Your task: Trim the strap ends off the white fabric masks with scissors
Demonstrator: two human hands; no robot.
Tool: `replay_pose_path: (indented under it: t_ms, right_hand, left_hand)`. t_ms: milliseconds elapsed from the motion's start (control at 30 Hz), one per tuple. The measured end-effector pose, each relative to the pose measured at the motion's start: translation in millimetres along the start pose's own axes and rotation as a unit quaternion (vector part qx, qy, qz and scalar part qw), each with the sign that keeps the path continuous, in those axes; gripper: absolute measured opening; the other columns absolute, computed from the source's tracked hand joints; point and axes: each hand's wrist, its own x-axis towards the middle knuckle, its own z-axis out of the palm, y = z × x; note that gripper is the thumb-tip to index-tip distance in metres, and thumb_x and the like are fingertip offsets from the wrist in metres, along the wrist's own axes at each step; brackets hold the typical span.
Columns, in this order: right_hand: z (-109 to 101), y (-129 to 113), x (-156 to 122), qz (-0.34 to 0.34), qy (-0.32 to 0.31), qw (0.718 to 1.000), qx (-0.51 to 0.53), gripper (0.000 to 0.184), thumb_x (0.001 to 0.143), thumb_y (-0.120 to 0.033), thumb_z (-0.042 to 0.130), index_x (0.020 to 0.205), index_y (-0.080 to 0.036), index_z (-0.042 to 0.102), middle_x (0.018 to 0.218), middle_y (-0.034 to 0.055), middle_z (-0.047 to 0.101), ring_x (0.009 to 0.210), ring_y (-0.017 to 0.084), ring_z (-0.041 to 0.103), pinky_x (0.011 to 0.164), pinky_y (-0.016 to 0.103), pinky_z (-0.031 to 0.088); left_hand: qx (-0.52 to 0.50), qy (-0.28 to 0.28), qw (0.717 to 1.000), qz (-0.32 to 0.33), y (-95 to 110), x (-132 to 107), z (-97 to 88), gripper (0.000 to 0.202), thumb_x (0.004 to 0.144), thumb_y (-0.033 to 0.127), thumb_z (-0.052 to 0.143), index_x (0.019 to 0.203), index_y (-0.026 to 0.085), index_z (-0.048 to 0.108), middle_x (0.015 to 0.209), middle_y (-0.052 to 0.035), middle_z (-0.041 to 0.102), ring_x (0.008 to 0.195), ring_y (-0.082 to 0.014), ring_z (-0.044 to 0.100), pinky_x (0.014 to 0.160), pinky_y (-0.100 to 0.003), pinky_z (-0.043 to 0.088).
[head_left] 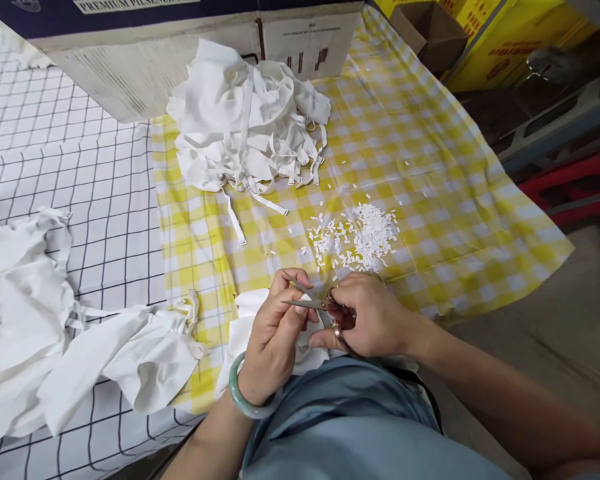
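My right hand [370,317] grips a small pair of scissors [310,301] by the handles, blades apart and pointing left. My left hand [275,330], with a green bangle at the wrist, is closed in a pinch on a white cloth piece [247,313] right at the blades. Both hands hover over the near edge of the yellow checked cloth [430,153]. A little beyond them lies a small heap of tiny white snippets [367,233].
A pile of white cloth pieces with straps [247,120] sits at the back, against a cardboard box [145,67]. More white pieces [55,333] lie at the left on a black-gridded white cloth [55,153]. Yellow boxes [505,40] and red crates [570,180] stand at the right.
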Motion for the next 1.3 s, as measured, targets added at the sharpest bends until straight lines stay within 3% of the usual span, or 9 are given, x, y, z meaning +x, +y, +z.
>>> replay_pose_path:
  t_ms: [367,667,933,1067,1200,1300]
  right_hand:
    - [3,4,-5,0.026,-0.002,1.0,-0.006,0.055,0.072,-0.062,0.068,0.051,-0.017,0.046,0.048,-0.0031,0.045,0.052,0.01,0.037,0.056,0.025,0.028]
    - [4,8,-8,0.053,-0.018,0.998,-0.005,0.055,0.074,-0.064,0.066,0.052,-0.017,0.047,0.05,-0.0024,0.045,0.052,0.009,0.038,0.054,0.024,0.026]
    - [7,14,-10,0.068,-0.006,0.998,0.006,0.05,0.077,-0.055,0.068,0.053,-0.015,0.05,0.051,-0.0025,0.047,0.05,0.008,0.036,0.051,0.024,0.023]
    - [10,17,-10,0.092,-0.007,0.994,0.05,0.047,0.077,-0.051,0.069,0.053,-0.016,0.05,0.049,-0.0037,0.043,0.048,0.007,0.035,0.048,0.023,0.022]
    - [11,19,-9,0.143,0.001,0.979,0.147,0.048,0.069,-0.057,0.074,0.055,-0.017,0.049,0.05,-0.0056,0.04,0.048,0.007,0.034,0.045,0.022,0.023]
    - [7,22,-7,0.124,0.016,0.968,0.219,0.045,0.07,-0.056,0.074,0.063,-0.018,0.052,0.056,-0.0048,0.045,0.053,0.009,0.039,0.049,0.022,0.03]
  left_hand:
    - [-0.018,0.004,1.0,0.009,-2,0,0.4,0.03,0.097,0.026,0.045,0.073,0.018,0.061,0.093,-0.0098,0.053,0.106,-0.024,0.047,0.089,-0.035,0.041]
    - [-0.04,-0.017,0.999,-0.007,-2,-1,0.5,0.029,0.098,0.023,0.042,0.078,0.019,0.062,0.102,-0.0073,0.052,0.107,-0.0205,0.044,0.085,-0.029,0.039]
    - [-0.038,-0.029,0.998,-0.033,-1,2,2.5,0.031,0.099,0.025,0.041,0.077,0.019,0.061,0.108,-0.0059,0.048,0.102,-0.0184,0.045,0.082,-0.027,0.039]
    - [-0.036,-0.027,0.997,-0.057,-3,1,2.5,0.031,0.098,0.028,0.043,0.074,0.019,0.06,0.101,-0.0059,0.049,0.1,-0.0188,0.046,0.075,-0.027,0.038]
    - [-0.057,-0.018,0.995,-0.081,-3,1,1.2,0.033,0.098,0.03,0.045,0.073,0.018,0.062,0.1,-0.0047,0.049,0.079,-0.0139,0.044,0.064,-0.026,0.035]
    - [-0.094,-0.017,0.991,-0.089,-1,2,-0.5,0.033,0.097,0.03,0.045,0.074,0.016,0.063,0.106,-0.0038,0.046,0.067,-0.0092,0.04,0.059,-0.025,0.033]
